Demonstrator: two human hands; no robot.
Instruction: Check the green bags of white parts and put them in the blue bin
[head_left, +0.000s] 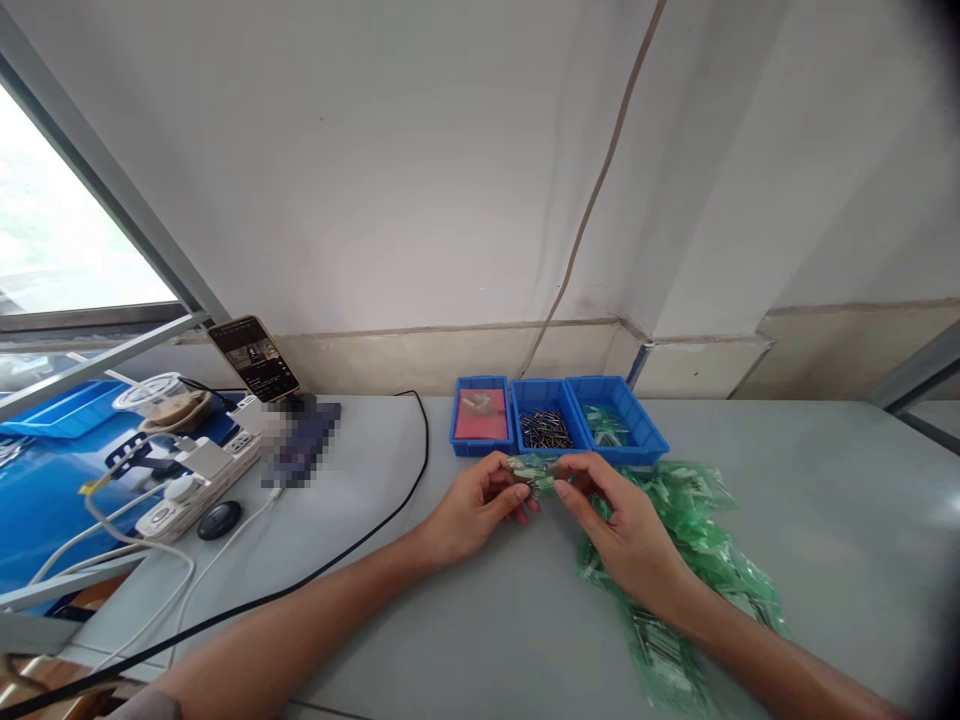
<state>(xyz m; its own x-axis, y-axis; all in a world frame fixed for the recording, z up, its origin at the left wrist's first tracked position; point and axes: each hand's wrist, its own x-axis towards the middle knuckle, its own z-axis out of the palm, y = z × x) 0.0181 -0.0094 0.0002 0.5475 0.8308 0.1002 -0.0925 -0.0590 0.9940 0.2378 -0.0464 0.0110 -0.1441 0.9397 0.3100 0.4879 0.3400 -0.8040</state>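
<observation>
Between my two hands is a small clear-green plastic bag (534, 470) with small pale and dark pieces inside. My left hand (480, 505) pinches its left end, thumb toward me. At the other end, the thumb and fingers of my right hand (611, 510) are closed on the bag. A pile of green plastic bags (697, 540) lies under and beside my right wrist, partly hidden by it. Just behind my hands stand a blue bin of dark screws (546, 430), a blue bin with small green bags (604, 425) and a blue bin with a pink sheet (481, 425).
A black cable (360, 545) runs across the grey table (525, 640). To the left are a lit phone (255, 358), a white power strip (199, 490) with cords, a black oval object (220, 520) and a lidded plastic cup (154, 392). A wall (420, 200) rises behind.
</observation>
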